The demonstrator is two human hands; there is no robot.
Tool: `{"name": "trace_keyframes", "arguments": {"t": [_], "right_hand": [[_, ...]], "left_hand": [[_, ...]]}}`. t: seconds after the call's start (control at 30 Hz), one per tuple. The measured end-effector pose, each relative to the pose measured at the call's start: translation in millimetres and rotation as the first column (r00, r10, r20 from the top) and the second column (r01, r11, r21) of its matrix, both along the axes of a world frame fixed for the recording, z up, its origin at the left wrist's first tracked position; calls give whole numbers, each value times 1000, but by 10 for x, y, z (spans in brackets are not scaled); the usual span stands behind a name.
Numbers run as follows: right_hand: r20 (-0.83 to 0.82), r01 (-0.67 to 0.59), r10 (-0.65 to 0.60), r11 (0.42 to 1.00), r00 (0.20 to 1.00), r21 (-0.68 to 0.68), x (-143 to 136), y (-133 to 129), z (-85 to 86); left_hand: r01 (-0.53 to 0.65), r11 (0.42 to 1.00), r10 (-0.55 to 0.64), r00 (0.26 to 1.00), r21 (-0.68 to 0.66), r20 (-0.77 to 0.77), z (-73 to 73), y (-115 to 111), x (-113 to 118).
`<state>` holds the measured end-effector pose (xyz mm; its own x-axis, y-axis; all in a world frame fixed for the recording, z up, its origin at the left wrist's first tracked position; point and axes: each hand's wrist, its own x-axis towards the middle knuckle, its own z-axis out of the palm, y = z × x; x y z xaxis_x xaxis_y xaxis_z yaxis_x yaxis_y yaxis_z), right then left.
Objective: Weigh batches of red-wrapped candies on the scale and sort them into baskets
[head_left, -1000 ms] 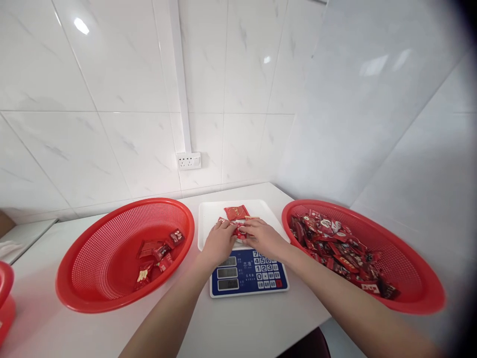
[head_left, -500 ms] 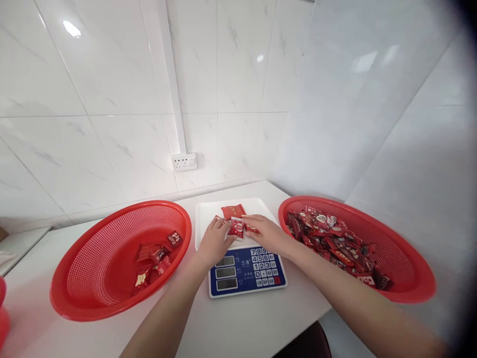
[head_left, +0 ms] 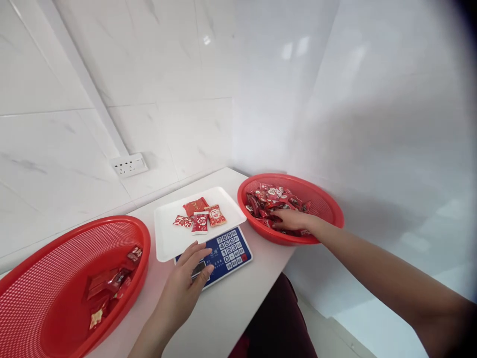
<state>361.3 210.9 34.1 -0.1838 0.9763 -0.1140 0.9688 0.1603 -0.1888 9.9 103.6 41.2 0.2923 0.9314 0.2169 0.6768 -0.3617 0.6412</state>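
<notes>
My left hand (head_left: pixel 186 278) hovers over the left part of the scale's blue panel (head_left: pixel 234 254), fingers apart and nothing in it. My right hand (head_left: pixel 292 220) reaches into the right red basket (head_left: pixel 328 206), among many red candy packets (head_left: pixel 274 194); its fingertips are partly lost among them, so I cannot tell whether they grip one. On the scale's white tray (head_left: pixel 167 243) lie several packets: a plain red one (head_left: pixel 195 206), a patterned one (head_left: pixel 183 221), a dark red one (head_left: pixel 200 222) and a red and cream one (head_left: pixel 216 215).
At the left stands another red basket (head_left: pixel 139 238) with several packets (head_left: pixel 115 281) near its right side. The white table (head_left: pixel 212 318) meets a tiled wall behind, which bears a socket (head_left: pixel 129 165). A dark-clothed leg (head_left: pixel 285 318) shows below the table's front edge.
The view has turned to the right. My right hand has left the packets on the tray and gone into the right basket. My left hand has drawn back from them to above the panel.
</notes>
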Motion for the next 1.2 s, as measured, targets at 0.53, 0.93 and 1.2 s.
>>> {"name": "trace_keyframes", "arguments": {"t": [0.53, 0.93, 1.2], "right_hand": [[12, -22, 25, 974, 1000, -224, -130, 354, -24], [114, 136, -144, 988, 983, 75, -264, 120, 336], [-316, -190, 225, 972, 922, 140, -1220, -438, 558]], "left_hand": [[68, 993, -71, 997, -100, -27, 93, -94, 99], [52, 989, -48, 998, -139, 32, 86, -63, 99], [91, 969, 15, 908, -232, 418, 76, 108, 310]]}}
